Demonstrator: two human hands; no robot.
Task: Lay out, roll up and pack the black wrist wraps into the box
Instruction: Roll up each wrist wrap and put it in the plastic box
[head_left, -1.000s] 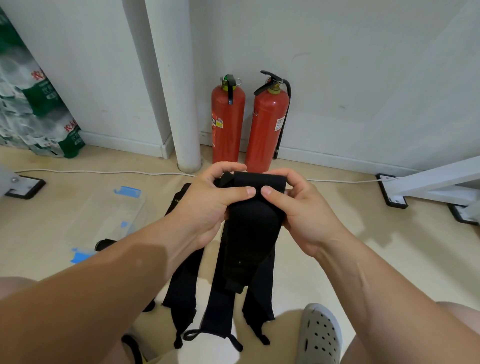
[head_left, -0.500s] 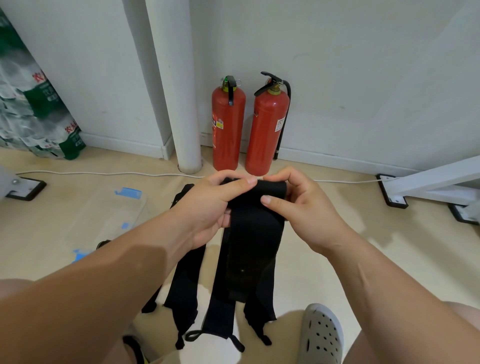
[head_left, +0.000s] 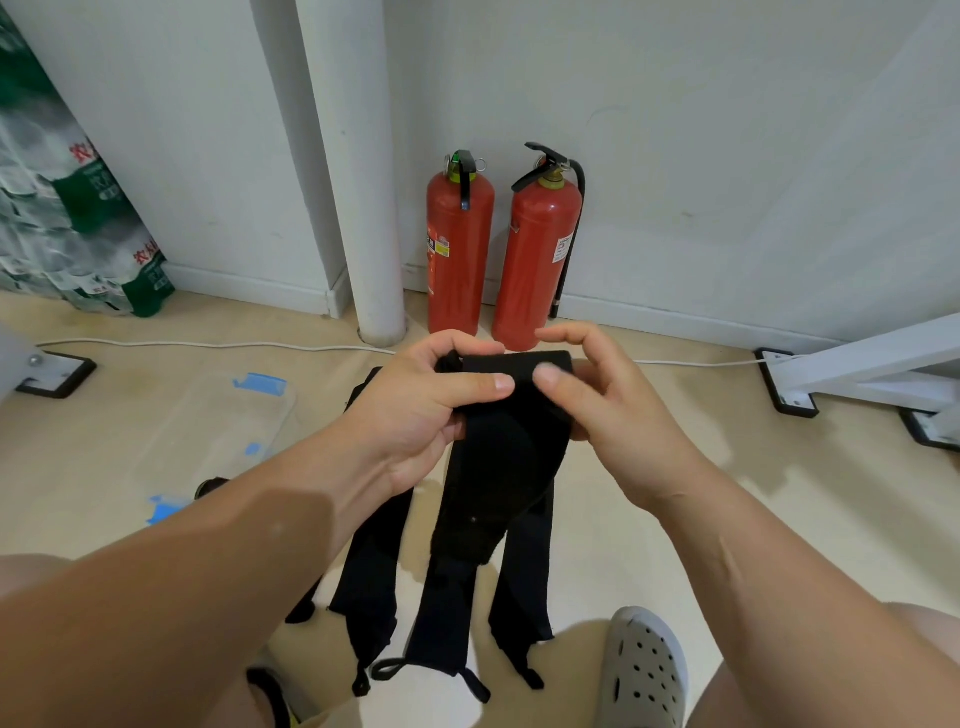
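Note:
I hold one black wrist wrap (head_left: 498, 457) up in front of me by its top end, and its lower part hangs down loose. My left hand (head_left: 415, 410) pinches the top left corner, thumb on the near side. My right hand (head_left: 608, 410) pinches the top right, index finger lifted off the edge. Three more black wrist wraps (head_left: 441, 613) lie flat on the floor below, side by side, with thumb loops at their near ends. A clear plastic box (head_left: 208, 441) with blue tape marks sits on the floor to the left.
Two red fire extinguishers (head_left: 498, 249) stand against the wall beside a white pillar (head_left: 363, 171). A white cable (head_left: 208, 345) runs along the floor. A white frame leg (head_left: 857, 374) is at right, packs of bottled water (head_left: 67, 208) at left, my grey clog (head_left: 644, 670) near.
Both hands have shifted their grip along the top edge of the held wrap; my left thumb moved onto the front, my right index finger lifted. The wrap hangs slightly lower.

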